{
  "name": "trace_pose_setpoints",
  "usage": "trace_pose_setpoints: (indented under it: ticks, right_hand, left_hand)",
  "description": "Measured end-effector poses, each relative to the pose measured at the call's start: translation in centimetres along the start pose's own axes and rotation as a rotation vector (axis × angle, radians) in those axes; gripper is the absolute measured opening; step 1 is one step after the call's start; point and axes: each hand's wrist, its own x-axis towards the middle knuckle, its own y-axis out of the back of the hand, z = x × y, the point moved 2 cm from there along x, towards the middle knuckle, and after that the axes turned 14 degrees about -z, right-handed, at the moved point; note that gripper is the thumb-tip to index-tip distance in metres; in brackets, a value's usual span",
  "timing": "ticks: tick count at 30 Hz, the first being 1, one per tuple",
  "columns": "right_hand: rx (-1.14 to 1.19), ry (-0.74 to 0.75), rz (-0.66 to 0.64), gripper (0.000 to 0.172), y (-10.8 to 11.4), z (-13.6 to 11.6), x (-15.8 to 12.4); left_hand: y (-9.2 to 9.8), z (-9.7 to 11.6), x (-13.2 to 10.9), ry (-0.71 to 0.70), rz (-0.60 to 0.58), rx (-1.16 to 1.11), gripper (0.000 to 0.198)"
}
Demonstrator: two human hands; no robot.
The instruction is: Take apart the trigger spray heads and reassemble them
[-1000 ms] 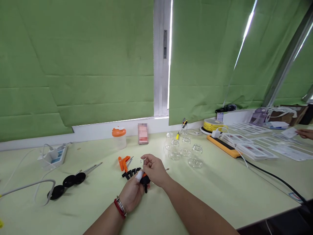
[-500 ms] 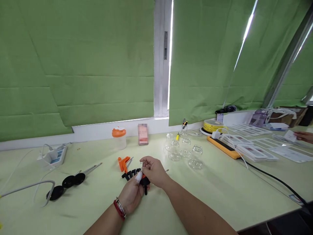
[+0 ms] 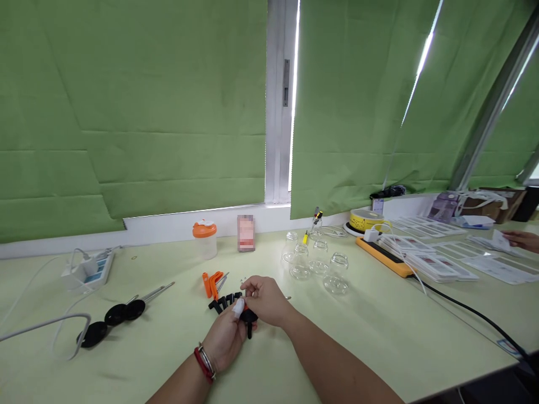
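Observation:
My left hand point(image 3: 225, 339), its thumb wrapped in white, is closed around a black disc-shaped part with a stem point(image 3: 249, 317). A bit of orange shows on top of that part. Over it, my right hand point(image 3: 267, 302) pinches at its upper side; what sits between those fingertips is mostly hidden. Just beyond my left hand lie several black handle-like pieces point(image 3: 224, 302) in a row. Orange pieces point(image 3: 213, 284) and thin metal rods rest behind them. Further left are black round discs with metal rods point(image 3: 120, 313).
Several glass jars point(image 3: 300, 264) stand right of centre. An orange-lidded cup point(image 3: 205, 241) is at the back. White power strips point(image 3: 103, 269) and cables lie left; an orange power strip point(image 3: 385, 257), card stacks point(image 3: 438, 264) and another person's hand point(image 3: 522, 240) are right.
Both hands stay together on the black part, with only slight finger movement. The view has shifted a little. At the far right, the other person's hand and paper have moved slightly.

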Motion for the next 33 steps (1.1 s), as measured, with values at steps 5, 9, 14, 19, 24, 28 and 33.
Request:
trace_pose_setpoints:
  ticks: [5, 9, 14, 19, 24, 28, 33]
  right_hand:
    - [-0.027, -0.023, -0.059, 0.024, 0.0, 0.0, -0.3]
    - [-0.143, -0.028, -0.083, 0.023, 0.2, -0.3, -0.5]
    - [-0.309, 0.097, -0.103, 0.028, 0.4, -1.4, -0.9]
    - [-0.305, 0.021, -0.071, 0.022, 0.5, -1.4, -1.0]
    - [-0.372, -0.050, -0.050, 0.018, 0.5, -1.8, -1.1]
    - [-0.478, -0.027, -0.076, 0.023, 0.5, -2.6, -1.2]
    - [-0.556, -0.005, -0.096, 0.026, 0.5, -2.9, -1.2]
  left_hand:
    - [0.0, 0.0, 0.0, -0.001, 0.002, -0.007, 0.022]
    - [0.1, -0.1, 0.0, -0.004, -0.003, -0.019, 0.022]
    - [0.2, 0.0, -0.1, 0.008, -0.015, -0.023, 0.021]
    - [0.0, 0.0, -0.1, 0.015, 0.004, -0.022, 0.022]
    - [0.0, 0.0, -0.1, 0.005, -0.016, -0.022, 0.023]
    - [0.3, 0.1, -0.1, -0.003, -0.034, -0.026, 0.022]
    - [0.7, 0.0, 0.0, -0.009, -0.034, -0.016, 0.021]
